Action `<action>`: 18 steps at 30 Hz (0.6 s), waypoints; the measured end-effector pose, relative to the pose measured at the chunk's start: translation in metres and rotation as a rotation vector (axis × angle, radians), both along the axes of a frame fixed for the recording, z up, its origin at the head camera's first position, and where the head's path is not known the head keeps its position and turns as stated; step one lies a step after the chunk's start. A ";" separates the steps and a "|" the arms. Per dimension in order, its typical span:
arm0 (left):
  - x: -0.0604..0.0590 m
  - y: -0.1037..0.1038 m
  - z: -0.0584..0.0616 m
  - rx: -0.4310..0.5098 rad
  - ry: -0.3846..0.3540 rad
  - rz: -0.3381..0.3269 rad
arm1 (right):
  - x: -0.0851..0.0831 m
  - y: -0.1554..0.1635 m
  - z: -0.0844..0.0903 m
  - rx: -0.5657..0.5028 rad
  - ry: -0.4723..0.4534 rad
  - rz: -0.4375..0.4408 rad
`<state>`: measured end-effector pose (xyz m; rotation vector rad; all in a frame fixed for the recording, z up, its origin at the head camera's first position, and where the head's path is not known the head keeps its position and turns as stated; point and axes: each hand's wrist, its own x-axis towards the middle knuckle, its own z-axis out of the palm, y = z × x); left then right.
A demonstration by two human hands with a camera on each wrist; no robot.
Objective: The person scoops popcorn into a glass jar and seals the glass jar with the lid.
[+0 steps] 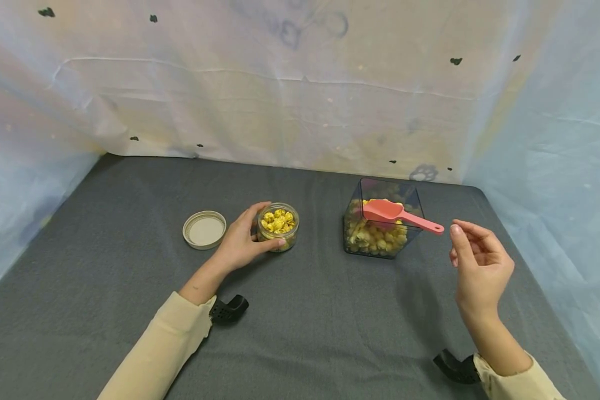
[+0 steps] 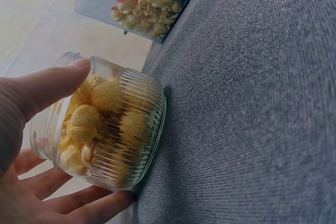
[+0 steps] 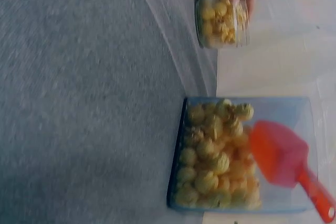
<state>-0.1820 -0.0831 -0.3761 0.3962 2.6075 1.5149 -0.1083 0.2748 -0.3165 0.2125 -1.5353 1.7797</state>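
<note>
My left hand [image 1: 241, 238] grips a small ribbed glass jar [image 2: 149, 90] standing on the table, thumb on one side and fingers round the other. Yellow popcorn [image 1: 278, 221] fills the jar, whose top is uncovered. To its right is a clear square container [image 1: 372, 254], partly filled with popcorn. A red scoop [image 1: 386, 211] lies in the container's upper part, its handle sticking out over the rim to the right. Just beyond the handle's end is my right hand [image 1: 481, 266], raised, fingers loosely bent and holding nothing. The right wrist view shows the scoop but not this hand.
A round jar lid [image 1: 205, 230] lies on the table left of my left hand, inner side up. Grey cloth covers the table [image 1: 300, 328]. A pale patterned curtain [image 1: 280, 111] hangs behind the table and along both sides.
</note>
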 end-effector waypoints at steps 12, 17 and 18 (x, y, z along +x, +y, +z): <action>0.001 -0.001 0.000 -0.002 0.002 -0.001 | -0.005 -0.037 -0.003 0.163 -0.022 0.181; 0.001 -0.001 0.000 -0.002 0.002 -0.002 | -0.009 -0.051 -0.006 0.213 -0.045 0.214; 0.001 -0.001 -0.001 -0.001 0.002 -0.004 | -0.010 -0.054 -0.006 0.218 -0.054 0.221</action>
